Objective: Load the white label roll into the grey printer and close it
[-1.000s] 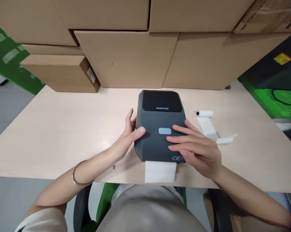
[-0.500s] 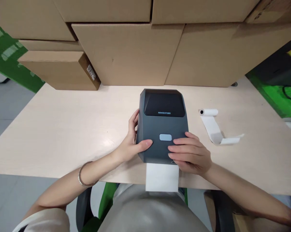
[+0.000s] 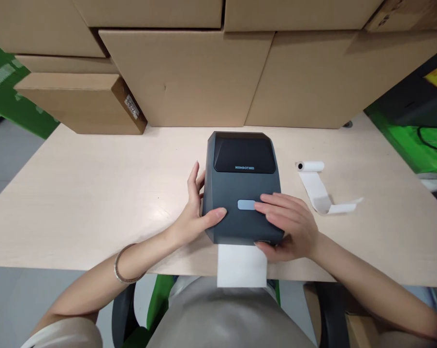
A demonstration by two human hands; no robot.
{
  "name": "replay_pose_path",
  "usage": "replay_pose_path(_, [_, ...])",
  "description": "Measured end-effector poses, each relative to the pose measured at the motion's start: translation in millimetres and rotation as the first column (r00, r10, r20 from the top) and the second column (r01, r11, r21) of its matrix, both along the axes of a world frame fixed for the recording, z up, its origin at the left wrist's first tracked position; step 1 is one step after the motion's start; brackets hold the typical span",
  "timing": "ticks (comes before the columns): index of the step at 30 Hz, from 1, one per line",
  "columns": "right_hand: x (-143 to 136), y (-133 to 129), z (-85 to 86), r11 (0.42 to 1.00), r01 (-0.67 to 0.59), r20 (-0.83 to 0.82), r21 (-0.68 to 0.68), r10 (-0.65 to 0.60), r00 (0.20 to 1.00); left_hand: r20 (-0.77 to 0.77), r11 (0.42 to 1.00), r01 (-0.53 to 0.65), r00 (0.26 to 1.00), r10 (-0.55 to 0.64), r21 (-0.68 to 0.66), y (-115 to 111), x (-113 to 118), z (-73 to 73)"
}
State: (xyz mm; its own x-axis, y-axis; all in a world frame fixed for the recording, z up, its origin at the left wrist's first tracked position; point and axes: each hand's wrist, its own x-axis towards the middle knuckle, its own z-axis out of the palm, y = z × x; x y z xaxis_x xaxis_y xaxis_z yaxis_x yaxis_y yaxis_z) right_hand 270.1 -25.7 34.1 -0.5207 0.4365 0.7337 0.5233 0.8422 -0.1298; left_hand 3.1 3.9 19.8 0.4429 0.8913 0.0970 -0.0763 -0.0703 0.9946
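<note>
A dark grey label printer [image 3: 227, 188] with a black window and a pale blue button [image 3: 246, 205] stands near the table's front edge. White paper [image 3: 242, 266] sticks out of its front, over the edge. My left hand [image 3: 200, 212] holds the printer's left side, thumb on top and fingers partly hidden behind the side. Over the right part of the top lies my right hand [image 3: 291, 222], its fingertips at the button's right end and its thumb at the front lower edge, by the paper.
A small white paper roll [image 3: 311, 166], partly unrolled, lies on the table [image 3: 95, 193] to the right. Large cardboard boxes [image 3: 189, 77] line the back, with a smaller flat box [image 3: 80, 104] at the back left.
My right hand has shifted on the printer: its fingers moved up to the button's edge and its thumb now shows at the front edge. My left hand stays on the side.
</note>
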Motion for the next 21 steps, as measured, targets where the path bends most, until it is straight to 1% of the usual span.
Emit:
replay_pose_path(3, [1, 2, 3.1, 0.998, 0.039, 0.144, -0.049, -0.031, 0.989, 0.011, 1.0, 0.002, 1.0, -0.002, -0.013, -1, 0, -0.1])
replay_pose_path(4, [1, 2, 3.6, 0.998, 0.042, 0.167, -0.045, -0.034, 0.985, 0.012, 1.0, 0.0, 1.0, 0.001, -0.015, -1, 1, 0.0])
replay_pose_path(9, [-8, 3, 10.8, 0.999, -0.019, 0.104, 0.043, 0.015, 0.994, 0.009, 1.0, -0.002, 1.0, 0.002, -0.019, -1, 1, 2.2])
replay_pose_path(11, [-10, 4, 16.0, 0.999, -0.024, 0.126, 0.045, 0.018, 0.992, 0.012, 1.0, 0.0, 1.0, 0.0, -0.027, -2, 1, 3.1])
replay_pose_path(14, [-11, 7, 20.8, 0.995, -0.018, 0.151, 0.095, 0.004, 0.989, 0.029, 0.999, -0.01, 1.0, 0.011, -0.051, -3, 4, 2.8])
replay_pose_path(15, [-11, 8, 21.1, 0.993, -0.02, 0.156, 0.114, 0.002, 0.988, 0.046, 0.997, -0.029, 0.998, 0.032, -0.067, -4, 5, 2.0])
replay_pose_path(17, [-10, 8, 20.6, 0.989, -0.027, 0.159, 0.149, 0.003, 0.987, 0.099, 0.987, -0.101, 0.988, 0.114, -0.128, -3, 7, 0.1])
replay_pose_path(19, [-10, 7, 20.9, 0.984, -0.027, 0.17, 0.174, -0.003, 0.985, 0.148, 0.958, -0.181, 0.965, 0.216, -0.222, -1, 10, -2.0])
replay_pose_path(21, [-8, 4, 24.7, 0.976, -0.042, 0.198, 0.214, -0.001, 0.98, 0.163, 0.922, -0.237, 0.941, 0.296, -0.305, 2, 11, -3.9])
